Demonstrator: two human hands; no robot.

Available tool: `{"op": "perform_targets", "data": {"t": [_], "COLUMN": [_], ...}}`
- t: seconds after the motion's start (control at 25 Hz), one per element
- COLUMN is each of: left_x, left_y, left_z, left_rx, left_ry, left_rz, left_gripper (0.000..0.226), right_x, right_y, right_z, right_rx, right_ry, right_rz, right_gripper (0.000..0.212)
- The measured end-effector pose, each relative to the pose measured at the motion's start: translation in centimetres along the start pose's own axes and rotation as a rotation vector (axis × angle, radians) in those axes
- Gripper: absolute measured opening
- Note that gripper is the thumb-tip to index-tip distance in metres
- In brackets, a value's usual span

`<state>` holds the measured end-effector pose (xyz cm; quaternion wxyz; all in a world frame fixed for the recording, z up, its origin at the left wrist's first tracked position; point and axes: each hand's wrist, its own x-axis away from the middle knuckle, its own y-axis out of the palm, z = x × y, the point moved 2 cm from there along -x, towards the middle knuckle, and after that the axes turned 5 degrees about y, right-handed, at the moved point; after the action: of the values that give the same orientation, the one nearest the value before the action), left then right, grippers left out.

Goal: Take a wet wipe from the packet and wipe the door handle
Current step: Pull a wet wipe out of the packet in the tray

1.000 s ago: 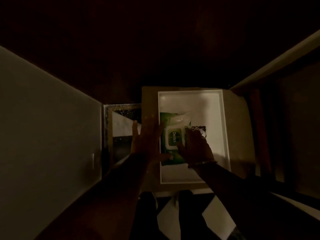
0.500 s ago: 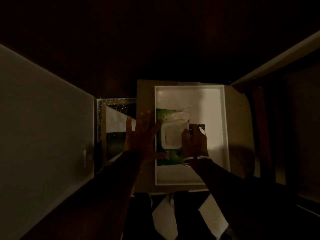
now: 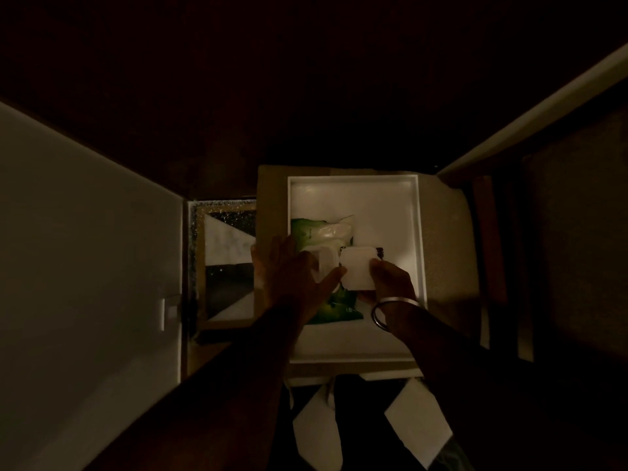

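Observation:
A green wet wipe packet (image 3: 334,309) lies in a white tray (image 3: 420,239) on a small tan table. Its white plastic lid (image 3: 356,268) is flipped open to the right. My right hand (image 3: 390,282), with a metal bangle on the wrist, holds that lid by its right edge. My left hand (image 3: 292,277) lies flat on the packet's left side, fingers spread, thumb reaching toward the opening. The opening under the lid is mostly covered by my left hand. No door handle shows in this dim view.
A pale wall or door panel (image 3: 85,266) fills the left side. A framed picture with sparkly border (image 3: 224,263) leans between it and the table. A light rail (image 3: 530,120) runs diagonally at the upper right. White shapes (image 3: 418,423) lie on the dark floor below.
The packet's lid went from shut, label up, to flipped open toward the right under my right hand. My left hand slid further onto the packet.

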<state>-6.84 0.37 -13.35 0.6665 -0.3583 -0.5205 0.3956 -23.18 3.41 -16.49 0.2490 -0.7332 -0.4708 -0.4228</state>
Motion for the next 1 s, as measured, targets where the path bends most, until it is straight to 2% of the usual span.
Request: {"op": "perform_targets", "data": {"t": [0.08, 0.16, 0.2, 0.28, 0.36, 0.44, 0.52, 0.56, 0.6, 0.64, 0.68, 0.72, 0.76, 0.84, 0.88, 1.0], "left_x": [-0.1, 0.4, 0.8, 1.6, 2.1, 2.3, 2.5, 3.0, 3.6, 4.4, 5.3, 6.2, 7.2, 9.6, 10.6, 13.8], "left_y": [0.5, 0.2, -0.1, -1.4, -2.9, -5.2, -7.3, -8.4, -9.8, -11.9, -13.7, -15.9, -18.3, -24.2, -26.9, -35.1], "left_z": [1.1, 0.9, 0.2, -1.3, -3.5, -5.3, -5.9, -6.2, -6.5, -6.5, -6.5, -6.2, -5.8, -4.7, -4.2, -4.2], "left_rx": [0.051, 0.176, 0.328, 0.821, 1.181, 1.331, 1.436, 1.468, 1.508, 1.557, 1.592, 1.607, 1.6, 1.574, 1.573, 1.638], "left_ry": [-0.074, -0.108, -0.133, -0.234, -0.271, -0.316, -0.397, -0.425, -0.435, -0.427, -0.394, -0.336, -0.274, -0.158, -0.117, -0.061], "left_rz": [0.007, 0.161, 0.242, 0.297, 0.362, 0.33, 0.203, 0.146, 0.104, 0.079, 0.047, 0.019, 0.006, 0.03, 0.06, 0.209], "left_gripper": [0.042, 0.03, 0.025, 0.016, 0.007, 0.012, 0.012, 0.01, 0.009, 0.01, 0.014, 0.019, 0.023, 0.02, 0.017, 0.02], "right_x": [0.4, 1.0, 1.4, 2.4, 2.8, 2.9, 1.8, 2.4, 3.5, 5.6, 7.5, 10.3, 13.5, 20.1, 22.7, 29.2], "right_y": [0.1, 0.5, 0.8, 2.4, 4.1, 5.6, 6.3, 6.8, 7.5, 8.5, 9.3, 10.2, 10.8, 12.2, 12.9, 15.8], "right_z": [0.1, 0.2, 0.5, 1.3, 2.4, 2.7, 2.4, 1.1, -0.9, -3.6, -5.9, -8.9, -11.7, -17.0, -19.2, -24.7], "right_rx": [0.111, 0.34, 0.51, 1.03, 1.5, 1.729, 1.935, 1.886, 1.657, 1.278, 0.9, 0.688, 0.588, 0.592, 0.65, 0.803], "right_ry": [-0.041, -0.168, -0.265, -0.494, -0.741, -0.755, -0.587, -0.45, -0.358, -0.313, -0.303, -0.398, -0.499, -0.68, -0.818, -1.246], "right_rz": [0.018, -0.002, -0.043, -0.171, -0.111, -0.042, -0.123, -0.21, -0.253, -0.257, -0.275, -0.331, -0.434, -0.624, -0.666, -0.596], "right_gripper": [0.024, 0.038, 0.047, 0.056, 0.062, 0.064, 0.063, 0.061, 0.059, 0.054, 0.05, 0.051, 0.053, 0.05, 0.042, 0.014]}}
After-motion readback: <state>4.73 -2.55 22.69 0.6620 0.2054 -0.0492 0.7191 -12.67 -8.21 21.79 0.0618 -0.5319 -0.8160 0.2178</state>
